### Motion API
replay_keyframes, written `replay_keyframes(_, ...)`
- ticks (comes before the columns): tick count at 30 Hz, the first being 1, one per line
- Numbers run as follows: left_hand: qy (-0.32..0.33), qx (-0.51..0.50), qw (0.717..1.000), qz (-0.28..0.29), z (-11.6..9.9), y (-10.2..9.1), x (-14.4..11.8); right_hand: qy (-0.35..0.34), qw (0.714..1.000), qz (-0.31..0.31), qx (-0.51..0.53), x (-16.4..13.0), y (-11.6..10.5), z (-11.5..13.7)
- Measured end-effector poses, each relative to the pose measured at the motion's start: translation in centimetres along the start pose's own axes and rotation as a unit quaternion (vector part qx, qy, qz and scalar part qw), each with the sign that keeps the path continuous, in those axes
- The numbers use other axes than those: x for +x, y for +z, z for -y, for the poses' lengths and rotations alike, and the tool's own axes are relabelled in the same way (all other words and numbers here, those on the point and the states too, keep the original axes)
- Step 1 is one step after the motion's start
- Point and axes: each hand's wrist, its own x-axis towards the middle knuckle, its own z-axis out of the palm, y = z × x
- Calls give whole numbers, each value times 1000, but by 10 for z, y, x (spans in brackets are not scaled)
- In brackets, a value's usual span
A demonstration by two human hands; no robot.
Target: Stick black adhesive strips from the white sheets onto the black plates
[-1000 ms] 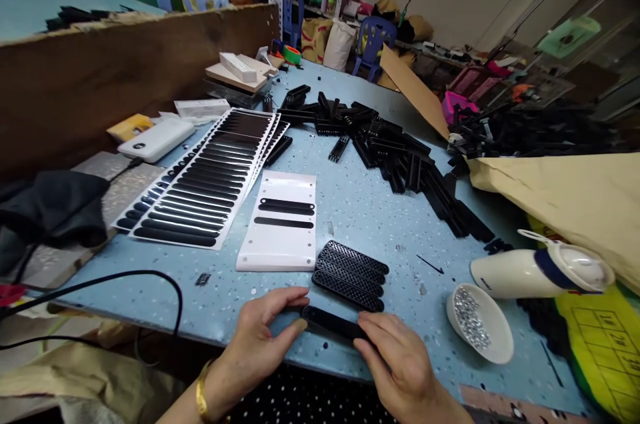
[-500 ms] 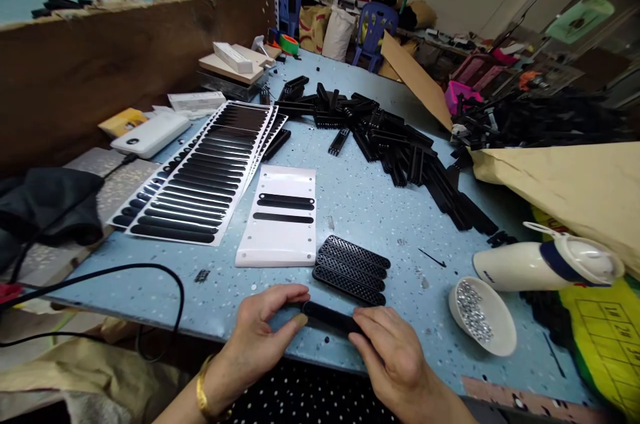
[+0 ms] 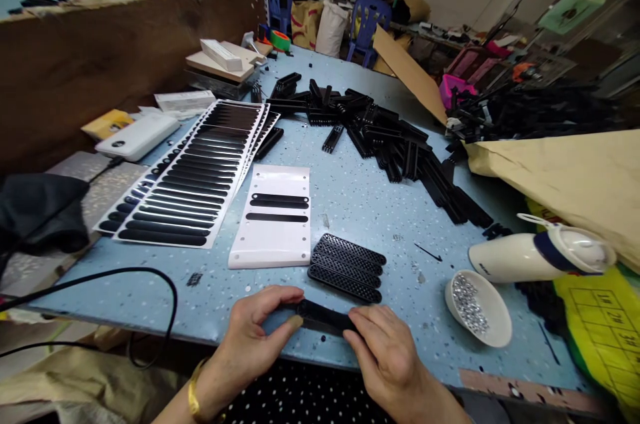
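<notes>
I hold a black strip (image 3: pixel 323 319) just above the near edge of the desk (image 3: pixel 350 204), one end in each hand. Its long axis runs almost left to right across my view, the right end sitting slightly nearer to me than the left. My left hand (image 3: pixel 257 331) pinches the left end, thumb on the near side and forefinger curled over the far side. My right hand (image 3: pixel 387 351) closes over the right end and hides it, so the fingers of both hands are shut on the strip.

Just beyond the strip lie three perforated black plates (image 3: pixel 347 267), side by side and slanted the same way. A white plate (image 3: pixel 273 221) with two dark slots lies left of them. To my right a small white bowl (image 3: pixel 480 311) of shiny beads stands near a white bottle (image 3: pixel 540 256) lying on its side. The stretch of desk between the strip and the bowl is bare, as is the patch to the left as far as the black cable (image 3: pixel 125 277) looping over the edge. Farther off lie sticker sheets (image 3: pixel 195 177) and a heap of black parts (image 3: pixel 390 137).
</notes>
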Motion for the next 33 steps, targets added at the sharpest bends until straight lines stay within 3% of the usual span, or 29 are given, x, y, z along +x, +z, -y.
replay_keyframes(7, 8, 10, 1000, 3, 2, 1, 0, -17, 999, -29, 0, 0, -4, -4)
replay_keyframes(19, 9, 27, 1000, 6, 4, 0, -2, -10, 1000, 27, -10, 0, -5, -2)
replay_keyframes(25, 22, 27, 999, 24, -2, -2, -1, -12, 999, 26, -22, 1, -6, -2)
replay_keyframes(33, 55, 45, 997, 3, 0, -1, 1, -6, 1000, 13, 14, 1, -5, -3)
